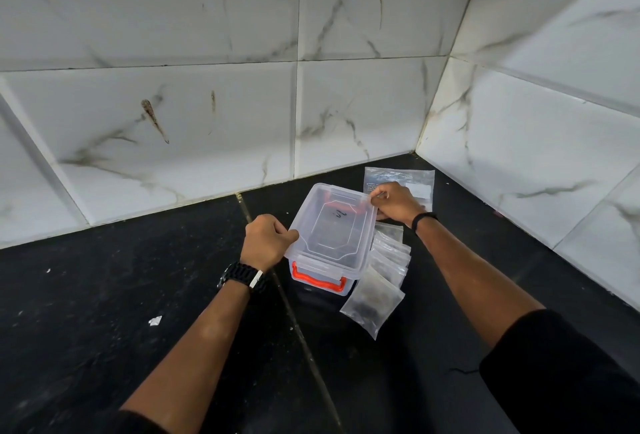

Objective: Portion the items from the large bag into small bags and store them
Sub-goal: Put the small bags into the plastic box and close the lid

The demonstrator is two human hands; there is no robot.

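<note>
Clear plastic storage box with orange latch (317, 281) on black stone surface (104, 312), left hand (267, 241) fingers clamped on clear lid (332, 229) near-left edge, right hand (394, 203) fingers pinching its far-right corner, filled small clear bags (382, 274) fanned just right of box, large flat clear bag (401, 179) behind right hand near wall corner

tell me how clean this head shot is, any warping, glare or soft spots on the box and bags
Head view: wide-angle lens bows the wall tile lines toward the edges; light is even and soft, with faint shadow around the clear box; its lid shows mild sheen, no hard glare; the small bags are a bit soft, their contents unreadable; both hands, left and right, look sharp.
</note>
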